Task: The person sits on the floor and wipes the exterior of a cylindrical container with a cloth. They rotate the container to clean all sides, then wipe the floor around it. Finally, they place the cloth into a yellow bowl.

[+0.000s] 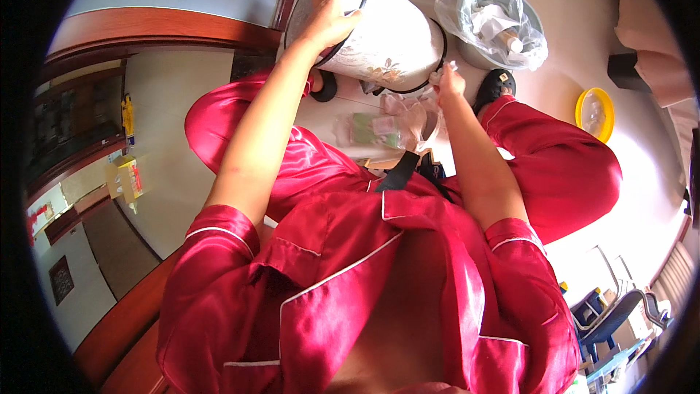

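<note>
A white waste bin with a floral print and black rims [391, 38] is tilted on its side in front of me, its mouth towards the upper left. My left hand [331, 19] grips the rim at the mouth, with the fingers inside. Near the bin's base, my right hand [451, 81] is closed on a crumpled whitish wad [436, 75], perhaps tissue or plastic. Below the base lie a crumpled pinkish plastic bag [424, 117] and a clear packet with green [372, 129]. To the upper right stands a grey bin [533, 16] lined with a clear bag [456, 13], holding white waste.
A yellow-rimmed round container [610, 115] is on the floor at the right. My shoes [495, 87] flank the bin. A yellow box [130, 177] is at the left, and a chair [615, 314] stands at the lower right.
</note>
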Demonstrator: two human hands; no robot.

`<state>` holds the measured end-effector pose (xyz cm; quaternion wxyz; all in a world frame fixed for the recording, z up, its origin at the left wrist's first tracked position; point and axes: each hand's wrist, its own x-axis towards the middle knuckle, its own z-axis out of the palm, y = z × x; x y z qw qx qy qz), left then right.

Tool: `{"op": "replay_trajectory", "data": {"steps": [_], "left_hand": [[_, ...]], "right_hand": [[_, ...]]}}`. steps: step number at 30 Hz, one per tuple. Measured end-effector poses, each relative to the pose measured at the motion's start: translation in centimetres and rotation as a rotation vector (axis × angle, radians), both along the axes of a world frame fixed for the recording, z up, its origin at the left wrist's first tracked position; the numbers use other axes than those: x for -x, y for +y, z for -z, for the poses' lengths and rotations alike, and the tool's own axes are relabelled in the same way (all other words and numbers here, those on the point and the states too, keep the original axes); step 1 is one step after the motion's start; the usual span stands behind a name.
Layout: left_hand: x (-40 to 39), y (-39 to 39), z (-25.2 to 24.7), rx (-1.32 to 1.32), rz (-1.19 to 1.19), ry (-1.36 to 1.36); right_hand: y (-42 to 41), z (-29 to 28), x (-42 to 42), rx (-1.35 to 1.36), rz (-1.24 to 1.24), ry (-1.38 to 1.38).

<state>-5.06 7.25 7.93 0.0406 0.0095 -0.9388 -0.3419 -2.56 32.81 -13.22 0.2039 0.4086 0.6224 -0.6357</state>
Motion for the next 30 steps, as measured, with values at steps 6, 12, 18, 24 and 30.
{"op": "replay_trajectory", "data": {"steps": [6,12,18,24,30], "left_hand": [[-1.6,5.0,0.0,0.468,-0.011,0.204],[-3.7,11.5,-0.9,0.48,-0.071,0.184],[-5.1,16.7,0.1,0.381,0.009,0.141],[-9.7,15.2,6.5,0.633,0.147,0.193],[-8.1,7.0,5.8,0.344,-0.274,0.395]], "right_hand": [[-0.2,-1.1,-0.9,-0.176,-0.105,0.098],[2.6,-3.9,4.4,0.528,0.325,0.286],[5.0,-4.3,6.5,0.615,0.529,0.163],[6.2,-3.5,8.3,0.311,0.591,0.185],[9.5,1.7,10.9,0.386,0.587,0.24]]}}
